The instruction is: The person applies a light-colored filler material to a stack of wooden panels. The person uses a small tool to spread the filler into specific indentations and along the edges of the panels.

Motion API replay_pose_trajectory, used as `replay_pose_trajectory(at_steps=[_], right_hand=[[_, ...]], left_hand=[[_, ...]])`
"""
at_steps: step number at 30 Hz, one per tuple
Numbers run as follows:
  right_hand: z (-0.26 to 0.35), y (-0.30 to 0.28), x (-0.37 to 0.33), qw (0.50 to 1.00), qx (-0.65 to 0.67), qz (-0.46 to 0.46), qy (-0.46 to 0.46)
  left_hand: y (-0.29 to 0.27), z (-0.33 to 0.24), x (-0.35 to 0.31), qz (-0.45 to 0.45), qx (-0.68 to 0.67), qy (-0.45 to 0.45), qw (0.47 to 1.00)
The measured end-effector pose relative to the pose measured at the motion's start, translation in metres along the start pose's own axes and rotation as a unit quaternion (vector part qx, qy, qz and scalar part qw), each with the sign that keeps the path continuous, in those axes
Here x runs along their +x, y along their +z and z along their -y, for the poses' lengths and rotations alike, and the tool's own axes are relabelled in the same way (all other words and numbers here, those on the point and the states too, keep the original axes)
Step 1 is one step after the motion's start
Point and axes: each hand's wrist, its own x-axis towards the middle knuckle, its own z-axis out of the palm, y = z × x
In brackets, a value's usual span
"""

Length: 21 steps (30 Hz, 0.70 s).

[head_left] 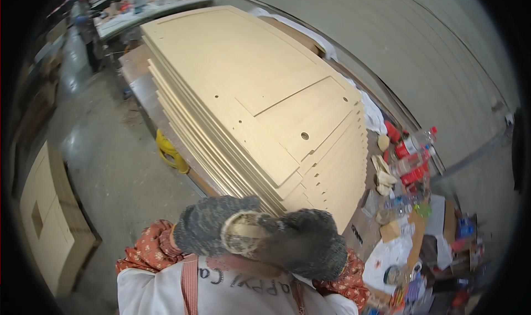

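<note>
Both my hands are gloved in dark grey knit and meet close to my apron, at the near end of a stack of pale wooden panels (265, 88). Between them is a round, worn beige pad-like thing (241, 235) with dark smudges; I cannot make out its exact kind. My left hand (213, 221) closes on its left side. My right hand (310, 243) is closed over its right side, fingers curled at its edge. The top panel has small round holes and straight grooves. Lower panels fan out toward me at the right, with notched edges.
On the bench's right side are plastic bottles (412, 143) with red caps, cloths and cardboard scraps. A yellow round object (170, 152) sits below the bench's left edge. At the far left, more panels (52, 221) are piled. A person (86, 30) stands in the aisle behind.
</note>
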Motion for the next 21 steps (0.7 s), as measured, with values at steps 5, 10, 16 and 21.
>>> replay_pose_trajectory(at_steps=[5,10,16,21], right_hand=[[0.020,0.011,0.050,0.998,0.048,0.034,0.016],[0.004,-0.001,0.036,0.969,-0.203,-0.138,0.013],[-0.014,0.002,0.059,0.963,-0.128,-0.183,0.153],[-0.022,0.009,0.063,0.963,-0.200,-0.145,0.109]], left_hand=[[-0.056,0.018,-0.007,0.031,-0.044,-0.022,0.998],[-0.055,0.046,-0.021,0.078,-0.403,-0.275,0.869],[-0.068,0.059,-0.039,-0.003,-0.348,-0.196,0.917],[-0.084,0.060,-0.045,-0.062,-0.267,-0.234,0.933]])
